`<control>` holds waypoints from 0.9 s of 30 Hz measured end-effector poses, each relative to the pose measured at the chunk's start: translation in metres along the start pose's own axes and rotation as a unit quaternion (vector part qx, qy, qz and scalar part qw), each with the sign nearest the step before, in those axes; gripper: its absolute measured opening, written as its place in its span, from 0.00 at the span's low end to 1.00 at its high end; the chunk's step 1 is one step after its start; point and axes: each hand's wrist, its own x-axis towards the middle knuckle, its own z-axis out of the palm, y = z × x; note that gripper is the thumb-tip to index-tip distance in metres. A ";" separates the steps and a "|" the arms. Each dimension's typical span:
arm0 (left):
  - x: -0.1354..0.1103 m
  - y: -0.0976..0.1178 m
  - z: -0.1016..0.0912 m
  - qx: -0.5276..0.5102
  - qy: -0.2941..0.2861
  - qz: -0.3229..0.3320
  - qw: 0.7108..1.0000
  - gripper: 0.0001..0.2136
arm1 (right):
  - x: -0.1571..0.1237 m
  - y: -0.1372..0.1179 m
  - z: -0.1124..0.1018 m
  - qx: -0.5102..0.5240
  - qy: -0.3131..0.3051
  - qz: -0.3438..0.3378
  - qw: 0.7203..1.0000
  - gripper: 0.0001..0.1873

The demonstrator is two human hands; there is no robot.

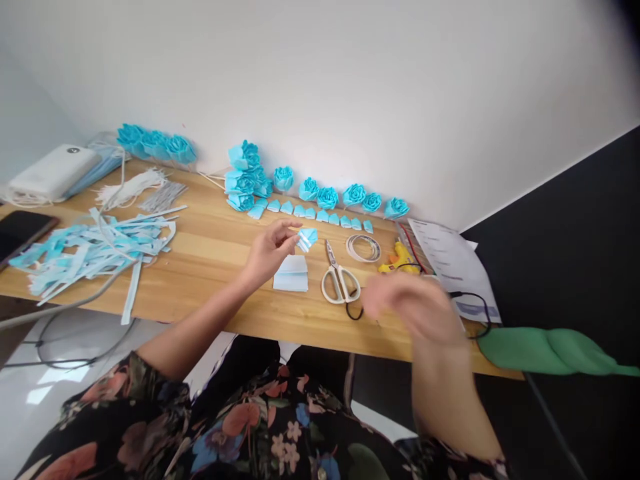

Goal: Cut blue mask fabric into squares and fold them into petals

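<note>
My left hand (277, 248) pinches a small folded blue paper piece (307, 239) between thumb and fingers, just above the wooden table. Below it lies a stack of pale blue paper squares (291, 275). My right hand (413, 300) is smeared by motion over the table's front right part, so its fingers cannot be made out. Between the two hands lie white-handled scissors (340, 283), blades pointing away from me. A yellow glue gun (400, 259) rests just beyond my right hand. Behind my left hand, several folded blue paper pieces (323, 215) form a row.
Blue paper flowers (327, 197) line the wall. Paper strips (100, 247) are heaped at the left, near a phone (23, 230) and a white power bank (55, 170). A coiled ring (363, 248), printed sheet (453, 260) and green object (555, 350) are at the right.
</note>
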 end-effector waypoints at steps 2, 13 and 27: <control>-0.004 0.002 0.003 0.002 0.010 0.012 1.000 0.13 | 0.008 -0.003 0.010 0.103 -0.017 0.048 0.993 0.20; -0.009 0.001 0.014 -0.008 -0.016 -0.029 0.999 0.18 | 0.039 -0.009 0.057 0.417 -0.053 0.220 0.880 0.16; 0.045 -0.020 0.006 -0.071 -0.058 -0.135 0.987 0.17 | 0.042 0.063 0.030 0.223 0.044 0.251 0.941 0.12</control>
